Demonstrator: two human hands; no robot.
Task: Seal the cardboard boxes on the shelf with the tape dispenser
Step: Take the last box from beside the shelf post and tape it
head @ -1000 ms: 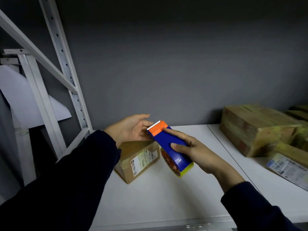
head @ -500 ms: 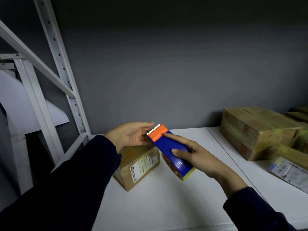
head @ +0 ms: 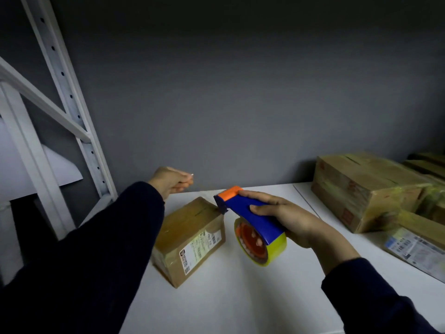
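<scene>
Your left hand [head: 172, 182] has left the orange cutter end of the tape dispenser [head: 250, 220], where it was half a second ago. It now hangs back and to the left, above the shelf [head: 240, 297] behind the small box [head: 190, 239]. Its fingers [head: 183, 186] are curled in tight with a small pale glint at their tips, and you cannot tell whether they pinch anything. The dispenser has tipped over since then. Its orange nose now points down at the far right corner of the small box's top, touching it or just short of it. Your right hand [head: 291, 220] grips the blue body, fingers wrapped over the top and thumb on the near side.

There is one dispenser, carrying one yellow tape roll [head: 272, 249] with an orange core. One small box lies under your hands, with a printed label on its near side. Well apart to the right stands one large box [head: 361, 189] wrapped in glossy tape. More boxes behind it are cut off by the edge, so their number is unclear. One flat labelled parcel [head: 414, 247] lies in front of them.

The shelf is white, with a seam running between the small box and the right-hand stack. A white perforated upright [head: 72, 104] with a slanted brace rises at the left. The grey wall [head: 240, 92] behind is dim and darkens toward the top.
</scene>
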